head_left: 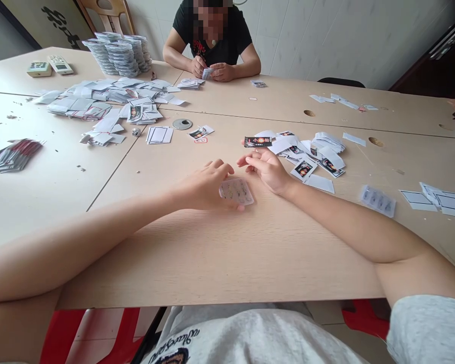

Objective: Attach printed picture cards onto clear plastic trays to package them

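Observation:
My left hand [207, 186] curls around a small clear plastic blister tray [238, 191], its thumb at the near edge and its fingers at the far edge. Small items sit in the tray's pockets, too tiny to name. Just right of it is my right hand [268, 171], with a black printed card [258, 141] at its raised fingers; one fingertip shows past the card's left end. The exact grip on the card is partly hidden. Beyond that hand lies a loose pile of white and printed cards [305, 169].
Another clear tray [378, 201] and white cards [440, 199] lie at the right. A big heap of cards [109, 96] spreads at the left, before stacked packs [123, 55]. Across the table a person [216, 48] holds a small pack. Round holes [376, 142] pierce the tabletop.

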{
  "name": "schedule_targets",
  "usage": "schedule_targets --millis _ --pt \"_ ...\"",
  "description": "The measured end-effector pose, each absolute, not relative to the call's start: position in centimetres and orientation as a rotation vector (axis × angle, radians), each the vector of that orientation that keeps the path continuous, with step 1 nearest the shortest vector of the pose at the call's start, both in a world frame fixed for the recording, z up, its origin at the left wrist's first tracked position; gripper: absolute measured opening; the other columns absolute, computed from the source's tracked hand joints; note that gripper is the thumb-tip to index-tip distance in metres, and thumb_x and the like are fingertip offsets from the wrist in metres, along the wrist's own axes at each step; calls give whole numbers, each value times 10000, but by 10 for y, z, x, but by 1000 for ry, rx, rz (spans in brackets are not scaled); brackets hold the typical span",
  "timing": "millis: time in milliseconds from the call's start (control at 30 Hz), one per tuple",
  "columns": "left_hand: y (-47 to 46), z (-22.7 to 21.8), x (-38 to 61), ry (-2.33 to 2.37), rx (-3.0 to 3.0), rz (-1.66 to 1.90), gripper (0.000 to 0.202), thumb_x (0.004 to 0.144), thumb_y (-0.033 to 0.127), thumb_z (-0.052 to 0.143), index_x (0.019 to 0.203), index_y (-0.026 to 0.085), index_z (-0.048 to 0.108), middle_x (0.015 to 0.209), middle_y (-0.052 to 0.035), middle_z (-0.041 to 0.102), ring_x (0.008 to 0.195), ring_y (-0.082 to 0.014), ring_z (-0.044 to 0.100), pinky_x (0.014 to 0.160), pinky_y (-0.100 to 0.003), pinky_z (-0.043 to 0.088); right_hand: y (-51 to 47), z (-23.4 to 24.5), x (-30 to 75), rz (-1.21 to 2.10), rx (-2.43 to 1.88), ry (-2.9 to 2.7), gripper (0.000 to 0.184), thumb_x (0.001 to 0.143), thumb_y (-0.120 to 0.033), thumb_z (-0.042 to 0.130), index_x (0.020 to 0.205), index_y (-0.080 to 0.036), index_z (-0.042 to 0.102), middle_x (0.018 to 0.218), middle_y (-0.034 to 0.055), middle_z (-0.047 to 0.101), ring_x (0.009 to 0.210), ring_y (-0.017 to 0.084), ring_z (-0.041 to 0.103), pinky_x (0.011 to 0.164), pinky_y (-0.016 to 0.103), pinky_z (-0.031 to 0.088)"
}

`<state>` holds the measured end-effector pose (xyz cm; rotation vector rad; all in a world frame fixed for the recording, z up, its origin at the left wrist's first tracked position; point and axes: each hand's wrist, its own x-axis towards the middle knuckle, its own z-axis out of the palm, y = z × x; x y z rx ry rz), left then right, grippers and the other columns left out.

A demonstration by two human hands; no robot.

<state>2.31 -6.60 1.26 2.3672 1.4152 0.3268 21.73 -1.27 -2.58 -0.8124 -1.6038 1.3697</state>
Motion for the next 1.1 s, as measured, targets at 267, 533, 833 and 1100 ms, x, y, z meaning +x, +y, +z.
schedule_targets --millis 267,533,833,1100 --pt "-57 4 18 1088 2746 649 745 636 428 727 1288 189 456 1206 -127 508 1115 -280 473 970 -414 370 -14 -24 215 1482 -726 -1525 431 790 -430 613 1121 -214 441 876 10 614 844 155 611 733 291 495" --pt "-59 -5 19 989 2784 791 896 727 263 654 1461 211 143 1368 -161 455 1224 -301 433 1004 -434 325 -14 -24 218 1538 -700 -1576 587 788 -519 628 1243 -230 397 833 11 578 763 163 587 640 283 489" --pt "-55 -1 17 1109 2746 800 627 744 400 623 1292 174 420 1343 -163 479 1238 -303 445 1016 -445 341 -9 -27 214 1428 -878 -1388 622 742 -399 646 1231 -240 296 838 -7 568 764 154 590 632 285 512" --pt "-56 -1 20 1364 2529 782 376 782 298 540 1140 186 514 1143 -81 631 945 -205 626 819 -314 469 -10 -27 213 1463 -862 -1346 610 716 -354 708 1179 -237 328 993 23 574 869 155 621 755 323 554"
